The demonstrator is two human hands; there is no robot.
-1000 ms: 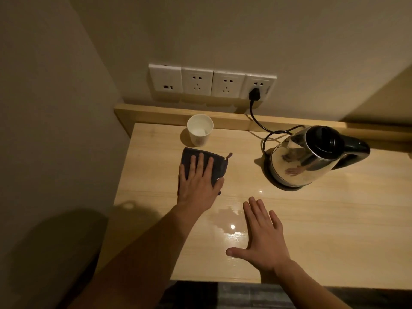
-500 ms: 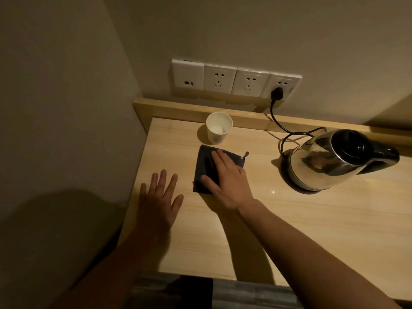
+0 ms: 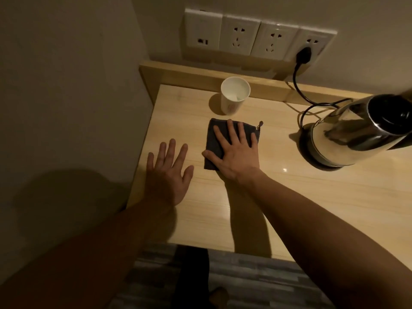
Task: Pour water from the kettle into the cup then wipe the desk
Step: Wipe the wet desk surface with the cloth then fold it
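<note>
Dimly lit, the wooden desk (image 3: 289, 208) bears a white cup (image 3: 234, 95) holding some water, just beyond the dark cloth (image 3: 214, 139) under the flat, spread right hand (image 3: 236, 156); left of the cloth, the left hand (image 3: 167, 175) lies open, empty, while the steel kettle (image 3: 352, 134) stands to the cloth's right.

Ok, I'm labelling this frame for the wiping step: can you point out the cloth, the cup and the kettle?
cloth (image 3: 213, 139): head view, bare dark fabric left of the fingers.
cup (image 3: 230, 105): head view, white outer wall below the rim.
kettle (image 3: 347, 130): head view, shiny steel body.
</note>
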